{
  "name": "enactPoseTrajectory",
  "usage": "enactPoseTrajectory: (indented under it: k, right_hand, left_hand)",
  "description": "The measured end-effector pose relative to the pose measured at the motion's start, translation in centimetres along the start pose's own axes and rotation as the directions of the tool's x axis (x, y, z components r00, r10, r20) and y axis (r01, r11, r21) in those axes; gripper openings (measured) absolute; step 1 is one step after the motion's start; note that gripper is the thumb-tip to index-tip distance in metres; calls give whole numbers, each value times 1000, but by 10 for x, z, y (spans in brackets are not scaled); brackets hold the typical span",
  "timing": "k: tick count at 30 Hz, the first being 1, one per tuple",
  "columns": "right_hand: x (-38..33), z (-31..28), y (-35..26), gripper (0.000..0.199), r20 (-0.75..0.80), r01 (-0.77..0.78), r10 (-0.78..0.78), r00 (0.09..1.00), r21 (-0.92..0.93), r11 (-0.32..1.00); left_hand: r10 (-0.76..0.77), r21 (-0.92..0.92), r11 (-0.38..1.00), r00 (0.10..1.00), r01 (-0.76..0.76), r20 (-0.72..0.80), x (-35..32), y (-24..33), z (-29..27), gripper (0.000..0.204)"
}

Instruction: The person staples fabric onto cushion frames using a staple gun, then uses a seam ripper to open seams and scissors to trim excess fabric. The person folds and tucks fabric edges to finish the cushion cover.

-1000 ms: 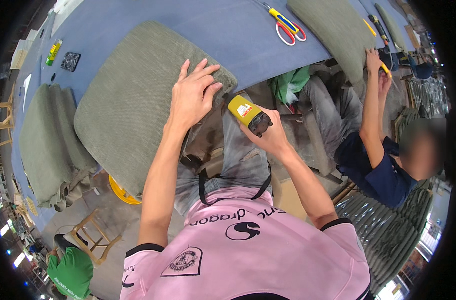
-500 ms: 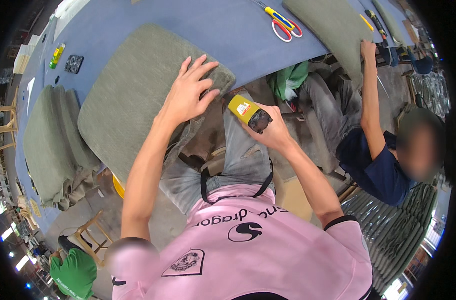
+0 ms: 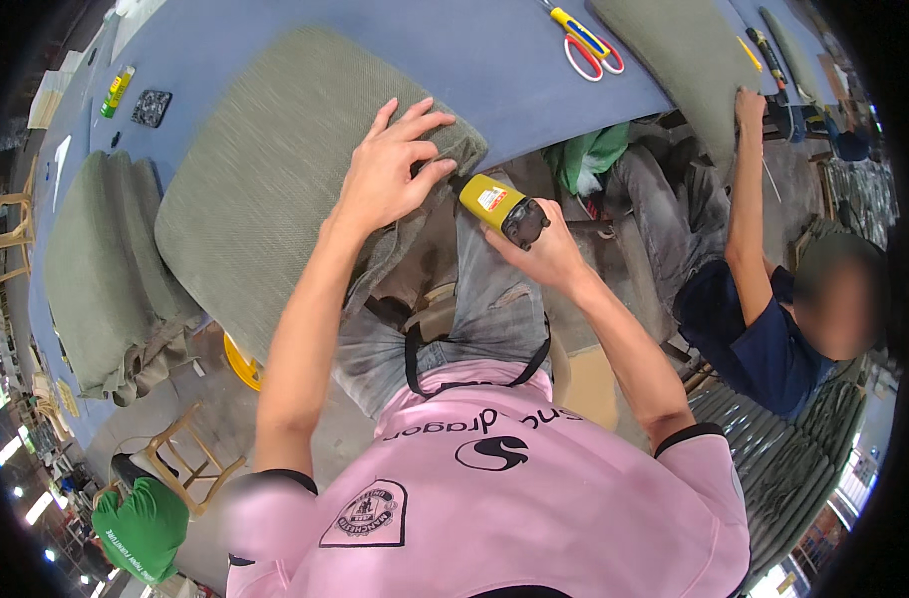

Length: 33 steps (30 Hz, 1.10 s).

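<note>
A grey-green fabric-covered cushion (image 3: 275, 179) lies on the blue table, its near edge overhanging toward my lap. My left hand (image 3: 385, 174) rests on the cushion near its right corner, fingers spread and thumb toward the edge. Below that corner, my right hand (image 3: 542, 247) grips a yellow-and-black power tool (image 3: 491, 199). The tool's dark nose points at the cushion's edge, close to my left thumb; whether it touches the fabric I cannot tell. Loose fabric (image 3: 390, 254) hangs from the cushion's near side.
Scissors with red-and-white handles (image 3: 594, 58) lie beside a yellow-and-blue tool (image 3: 580, 33) on the table (image 3: 474, 60). Several grey-green covers (image 3: 106, 269) stand at the left. A co-worker's hand (image 3: 749, 105) touches another cushion (image 3: 684, 70) at the right. A wooden stool (image 3: 190, 458) stands behind on the left.
The whole view has shifted slightly. My right hand has brought the power tool's nose a little closer to the cushion's edge. My left hand stays on the cushion.
</note>
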State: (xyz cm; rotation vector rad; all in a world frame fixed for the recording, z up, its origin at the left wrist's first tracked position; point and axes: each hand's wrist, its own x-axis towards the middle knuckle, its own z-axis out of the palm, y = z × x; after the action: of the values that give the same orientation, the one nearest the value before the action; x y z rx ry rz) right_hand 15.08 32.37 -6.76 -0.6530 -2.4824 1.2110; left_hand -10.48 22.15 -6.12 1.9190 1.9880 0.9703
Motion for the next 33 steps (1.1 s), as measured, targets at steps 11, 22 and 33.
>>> enactPoseTrajectory:
  k: [11,22,33]
  right_hand:
    - [-15,13,11,35,32,-76,75,997,36,996]
    - [-6,7,-18,23,-13,-65,65,998,42,997]
    - [-11,15,-19,27,7,-2,2,1000,40,999]
  left_hand:
    - [-10,-63,998,999,13,42,-6,0,-2,33]
    - [114,28,993,987,-118,118,-11,0,-17,30]
    - [27,-120,993,999,-22,42,-15,-6,-7,34]
